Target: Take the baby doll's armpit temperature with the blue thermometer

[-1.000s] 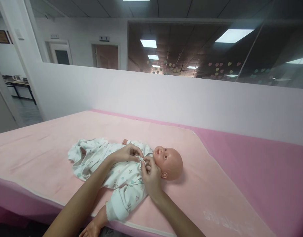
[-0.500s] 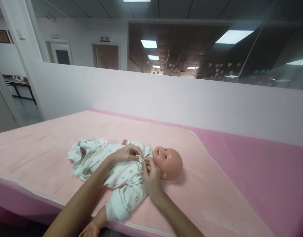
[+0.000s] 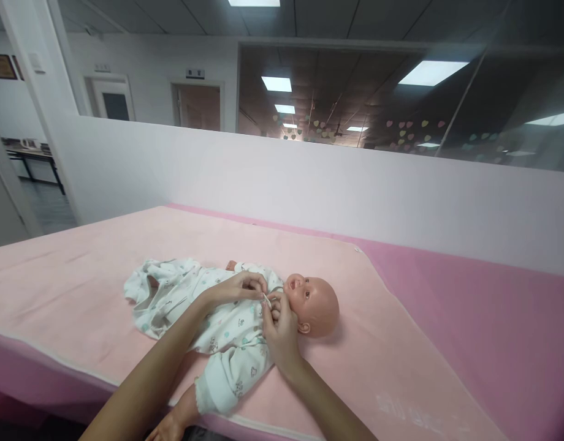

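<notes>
A baby doll (image 3: 315, 304) lies on its back on a pale pink blanket (image 3: 102, 282), head to the right. It wears a white romper (image 3: 227, 334) printed with small hearts. My left hand (image 3: 238, 286) pinches the romper's collar edge at the doll's neck. My right hand (image 3: 278, 327) pinches the other collar edge just below the chin, fingers closed. The two hands nearly touch. One doll arm (image 3: 178, 416) hangs over the near edge.
The blanket covers a darker pink mattress (image 3: 484, 318) that stretches right. A low white partition wall (image 3: 309, 184) runs behind it, with glass panels above. An open doorway lies at far left.
Both hands stay at the collar with only small finger shifts. The view has tilted slightly.
</notes>
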`<state>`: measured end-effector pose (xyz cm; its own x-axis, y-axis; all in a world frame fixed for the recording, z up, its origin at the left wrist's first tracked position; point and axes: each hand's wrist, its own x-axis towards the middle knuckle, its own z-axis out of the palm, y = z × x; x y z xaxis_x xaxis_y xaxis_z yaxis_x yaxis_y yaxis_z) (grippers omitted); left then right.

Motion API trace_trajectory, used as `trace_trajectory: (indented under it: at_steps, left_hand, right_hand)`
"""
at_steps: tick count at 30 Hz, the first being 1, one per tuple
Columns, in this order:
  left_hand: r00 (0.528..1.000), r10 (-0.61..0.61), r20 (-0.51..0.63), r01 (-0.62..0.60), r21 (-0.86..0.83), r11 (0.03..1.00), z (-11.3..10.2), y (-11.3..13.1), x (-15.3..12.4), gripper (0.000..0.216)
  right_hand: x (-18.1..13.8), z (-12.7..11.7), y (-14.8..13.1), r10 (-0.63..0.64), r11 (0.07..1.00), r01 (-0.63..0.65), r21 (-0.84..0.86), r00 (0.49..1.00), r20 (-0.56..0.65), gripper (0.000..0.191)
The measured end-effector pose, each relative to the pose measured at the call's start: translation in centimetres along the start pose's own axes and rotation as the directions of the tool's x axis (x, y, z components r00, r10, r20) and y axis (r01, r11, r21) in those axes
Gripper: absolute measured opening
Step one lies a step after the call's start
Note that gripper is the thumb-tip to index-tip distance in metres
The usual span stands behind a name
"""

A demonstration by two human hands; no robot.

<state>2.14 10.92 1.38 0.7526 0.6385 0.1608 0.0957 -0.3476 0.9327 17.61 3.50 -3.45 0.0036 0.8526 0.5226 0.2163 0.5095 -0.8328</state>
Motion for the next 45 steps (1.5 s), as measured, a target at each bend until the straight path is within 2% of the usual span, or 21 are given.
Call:
trace_trajectory:
  at_steps: [4,12,20,26,30,33,35,38,39,41,43,45]
  left_hand:
    - [0.999,-0.028,-0.017,0.028,0.027,0.999,-0.1,-0.2,0.2,0.025]
    - [0.999,0.019,-0.025,-0.017,0.077,0.997,-0.1,-0.4,0.1,0.024]
    - [0.999,-0.005,-0.047,0.004,-0.028,1.000,-0.1,-0.2,0.1,0.021]
    - [0.998,-0.008,-0.055,0.004,-0.084,0.996,0.1,0.1,0.1,0.014]
    - [0.996,-0.011,-0.089,0.004,-0.076,0.997,-0.2,0.0,-0.1,0.019]
    - [0.998,-0.026,-0.065,0.020,-0.087,0.996,-1.0,-0.4,-0.8,0.026]
    - [0.999,-0.037,-0.034,0.034,-0.075,0.997,-1.8,-0.7,-1.6,0.032]
    - [1.000,-0.017,-0.012,0.016,-0.057,0.998,-2.7,-0.9,-2.8,0.042]
    - [1.000,0.005,-0.005,-0.006,-0.060,0.998,-2.8,-0.9,-3.1,0.046]
    - [0.999,0.048,0.017,-0.046,-0.078,0.996,-2.8,-0.9,-3.3,0.053]
    - [0.997,0.067,0.048,-0.062,-0.098,0.993,-2.7,-0.8,-3.3,0.059]
    - [0.995,0.063,0.075,-0.054,-0.107,0.993,-2.4,-0.7,-3.0,0.063]
  right_hand:
    - [-0.1,0.1,0.0,-0.005,1.000,0.004,-0.013,1.000,-0.006,0.010]
    - [-0.1,0.2,0.0,-0.027,0.998,0.026,-0.054,1.000,-0.014,0.010]
    - [-0.1,0.1,0.1,-0.043,0.995,0.042,-0.090,0.999,-0.005,0.011]
    - [-0.1,0.1,0.3,-0.004,0.997,0.004,-0.076,1.000,0.006,0.017]
    - [-0.2,0.0,0.2,0.007,0.998,-0.006,-0.055,1.000,0.015,0.022]
    - [-0.4,-0.2,-0.1,0.007,0.998,-0.006,-0.061,1.000,0.012,0.025]
    - [-0.3,-0.3,-0.5,-0.057,0.990,0.052,-0.130,0.998,-0.034,0.026]
    - [0.1,-0.1,-1.3,-0.286,0.908,0.241,-0.342,0.954,-0.089,0.026]
    - [0.3,0.1,-1.6,-0.363,0.858,0.309,-0.410,0.930,-0.057,0.028]
    - [0.9,0.6,-2.0,-0.457,0.749,0.435,-0.500,0.885,0.085,0.030]
    - [1.4,1.3,-2.1,-0.470,0.664,0.510,-0.547,0.853,0.225,0.029]
    - [1.8,1.8,-1.8,-0.456,0.627,0.520,-0.580,0.849,0.268,0.026]
